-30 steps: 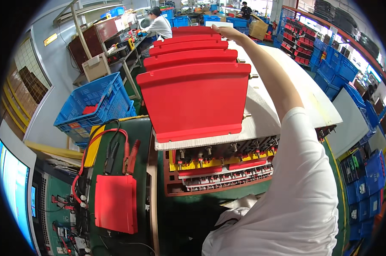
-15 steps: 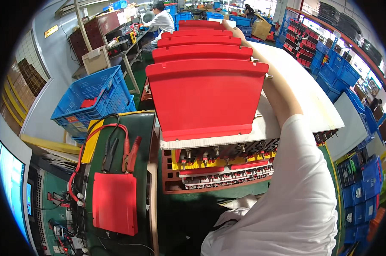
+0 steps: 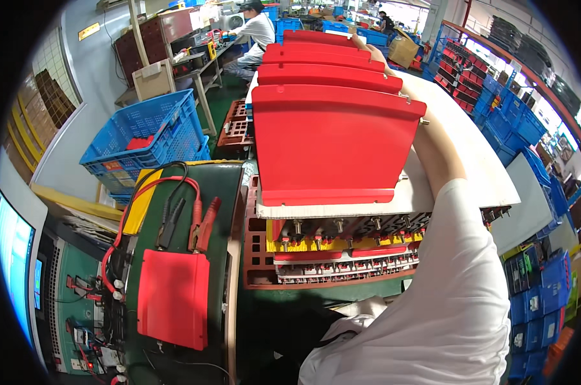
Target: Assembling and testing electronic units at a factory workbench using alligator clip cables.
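Note:
My right arm stretches along the right side of several red metal cases standing on edge, one behind another. The nearest red case (image 3: 335,147) shows its broad face, with metal terminals at its right side. My right hand (image 3: 370,52) is at the far right end of the row, against the farthest red case (image 3: 319,40); most of its fingers are hidden behind it. My left hand is out of view. On the dark green bench at left lies another red case (image 3: 173,298). A black clamp (image 3: 170,224) and a red clamp (image 3: 204,226) sit at its upper end.
The row stands on a white board (image 3: 476,167) over layers of stacked units with metal terminals. A blue crate (image 3: 143,131) stands beyond the bench (image 3: 223,186). At the left is a screen (image 3: 13,256). A person (image 3: 257,29) works at the back; blue bins (image 3: 541,321) line the right.
The whole view has shifted slightly, so the row and bench appear a little farther right. My right hand stays at the row's far end; the cases keep their places on the board.

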`<control>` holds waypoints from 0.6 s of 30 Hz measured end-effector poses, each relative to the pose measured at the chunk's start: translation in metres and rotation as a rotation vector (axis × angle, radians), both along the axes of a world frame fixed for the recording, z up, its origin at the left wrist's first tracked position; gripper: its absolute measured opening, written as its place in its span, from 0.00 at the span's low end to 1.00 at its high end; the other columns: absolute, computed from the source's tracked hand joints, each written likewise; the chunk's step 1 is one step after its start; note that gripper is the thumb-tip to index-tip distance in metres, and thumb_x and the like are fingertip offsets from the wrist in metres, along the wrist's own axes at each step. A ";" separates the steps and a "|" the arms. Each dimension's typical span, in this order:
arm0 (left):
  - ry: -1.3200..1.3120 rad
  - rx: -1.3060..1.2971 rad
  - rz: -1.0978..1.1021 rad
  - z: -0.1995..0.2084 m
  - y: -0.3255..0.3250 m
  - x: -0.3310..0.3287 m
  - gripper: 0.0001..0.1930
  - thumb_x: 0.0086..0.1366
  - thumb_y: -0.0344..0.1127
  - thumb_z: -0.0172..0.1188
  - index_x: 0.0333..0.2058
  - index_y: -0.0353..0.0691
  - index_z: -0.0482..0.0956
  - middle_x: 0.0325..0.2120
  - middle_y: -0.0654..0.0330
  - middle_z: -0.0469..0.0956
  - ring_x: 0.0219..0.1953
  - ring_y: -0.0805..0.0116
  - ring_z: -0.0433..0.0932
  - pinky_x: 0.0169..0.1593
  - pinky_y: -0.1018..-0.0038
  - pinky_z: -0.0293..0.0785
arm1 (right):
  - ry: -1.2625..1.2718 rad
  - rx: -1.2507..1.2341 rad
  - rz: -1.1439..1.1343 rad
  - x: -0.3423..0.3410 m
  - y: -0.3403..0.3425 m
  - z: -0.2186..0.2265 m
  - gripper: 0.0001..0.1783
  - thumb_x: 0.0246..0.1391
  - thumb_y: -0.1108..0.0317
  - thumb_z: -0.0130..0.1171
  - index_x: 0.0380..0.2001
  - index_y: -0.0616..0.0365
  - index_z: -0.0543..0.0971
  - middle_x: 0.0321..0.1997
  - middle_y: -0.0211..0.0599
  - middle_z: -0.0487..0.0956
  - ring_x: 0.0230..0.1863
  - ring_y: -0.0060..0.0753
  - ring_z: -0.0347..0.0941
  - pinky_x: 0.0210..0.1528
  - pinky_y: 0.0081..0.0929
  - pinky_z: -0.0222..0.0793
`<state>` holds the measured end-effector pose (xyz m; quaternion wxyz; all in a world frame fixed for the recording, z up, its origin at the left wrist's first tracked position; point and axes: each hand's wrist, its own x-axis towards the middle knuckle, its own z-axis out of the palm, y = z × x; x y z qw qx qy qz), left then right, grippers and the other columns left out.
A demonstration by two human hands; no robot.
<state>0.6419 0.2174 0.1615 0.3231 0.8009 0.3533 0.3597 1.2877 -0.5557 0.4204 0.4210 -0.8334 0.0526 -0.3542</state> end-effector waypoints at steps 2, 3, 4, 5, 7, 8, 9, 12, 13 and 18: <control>0.003 0.017 0.012 0.002 -0.002 0.000 0.19 0.79 0.43 0.56 0.36 0.32 0.84 0.25 0.60 0.80 0.25 0.72 0.70 0.30 0.71 0.68 | 0.135 0.068 0.066 -0.006 0.023 -0.001 0.61 0.50 0.17 0.58 0.62 0.69 0.77 0.61 0.58 0.79 0.63 0.52 0.76 0.64 0.43 0.70; 0.022 0.016 0.014 0.004 -0.004 0.002 0.19 0.79 0.42 0.56 0.35 0.32 0.84 0.24 0.60 0.80 0.25 0.73 0.70 0.30 0.71 0.68 | 0.143 0.066 0.073 -0.015 0.032 -0.005 0.61 0.50 0.17 0.58 0.62 0.69 0.77 0.61 0.58 0.79 0.63 0.52 0.76 0.64 0.43 0.70; 0.030 0.014 0.013 0.005 -0.005 0.002 0.19 0.79 0.42 0.56 0.35 0.32 0.84 0.24 0.60 0.80 0.24 0.73 0.70 0.30 0.71 0.67 | 0.138 0.050 0.084 -0.020 0.033 0.000 0.60 0.50 0.18 0.58 0.62 0.68 0.77 0.62 0.58 0.79 0.64 0.52 0.75 0.64 0.43 0.69; 0.029 0.012 0.017 0.004 -0.004 0.000 0.19 0.79 0.42 0.56 0.35 0.32 0.84 0.24 0.60 0.80 0.24 0.73 0.70 0.30 0.71 0.67 | 0.134 0.033 0.095 -0.026 0.035 0.003 0.60 0.50 0.18 0.58 0.62 0.68 0.77 0.62 0.58 0.79 0.64 0.52 0.75 0.64 0.43 0.69; -0.014 0.012 -0.005 -0.001 0.000 -0.003 0.18 0.79 0.42 0.56 0.35 0.32 0.84 0.23 0.61 0.79 0.24 0.74 0.70 0.29 0.73 0.67 | 0.128 -0.001 0.118 -0.033 0.038 0.008 0.60 0.50 0.18 0.58 0.63 0.68 0.76 0.63 0.57 0.78 0.64 0.52 0.75 0.65 0.44 0.69; -0.012 0.010 0.002 -0.002 0.003 -0.003 0.18 0.79 0.42 0.56 0.35 0.32 0.84 0.23 0.61 0.79 0.24 0.74 0.70 0.29 0.73 0.67 | 0.127 -0.018 0.133 -0.035 0.041 0.009 0.60 0.50 0.19 0.59 0.63 0.67 0.76 0.63 0.57 0.78 0.65 0.52 0.74 0.65 0.44 0.69; -0.029 -0.003 -0.013 -0.003 0.005 -0.004 0.18 0.79 0.42 0.56 0.35 0.32 0.84 0.23 0.61 0.79 0.23 0.74 0.70 0.28 0.73 0.67 | 0.125 -0.036 0.149 -0.035 0.044 0.009 0.59 0.50 0.19 0.59 0.63 0.67 0.76 0.63 0.57 0.78 0.65 0.52 0.74 0.65 0.44 0.69; -0.051 -0.085 -0.006 -0.004 0.005 -0.003 0.18 0.79 0.41 0.56 0.34 0.32 0.83 0.23 0.61 0.79 0.23 0.76 0.69 0.27 0.75 0.66 | 0.120 -0.097 0.211 -0.031 0.060 0.015 0.59 0.50 0.20 0.59 0.64 0.66 0.75 0.64 0.56 0.77 0.65 0.52 0.74 0.65 0.45 0.68; -0.072 -0.142 -0.011 -0.009 0.012 -0.002 0.18 0.79 0.41 0.56 0.34 0.32 0.83 0.23 0.61 0.79 0.23 0.76 0.70 0.27 0.75 0.66 | 0.116 -0.119 0.235 -0.027 0.068 0.019 0.59 0.50 0.20 0.59 0.64 0.66 0.75 0.64 0.56 0.77 0.66 0.52 0.73 0.65 0.45 0.68; -0.060 -0.124 0.019 0.004 -0.001 0.003 0.17 0.79 0.41 0.56 0.35 0.32 0.83 0.23 0.61 0.79 0.24 0.76 0.71 0.28 0.76 0.68 | 0.091 -0.232 0.359 -0.017 0.111 0.036 0.58 0.50 0.21 0.60 0.65 0.64 0.74 0.65 0.55 0.76 0.67 0.52 0.72 0.66 0.46 0.68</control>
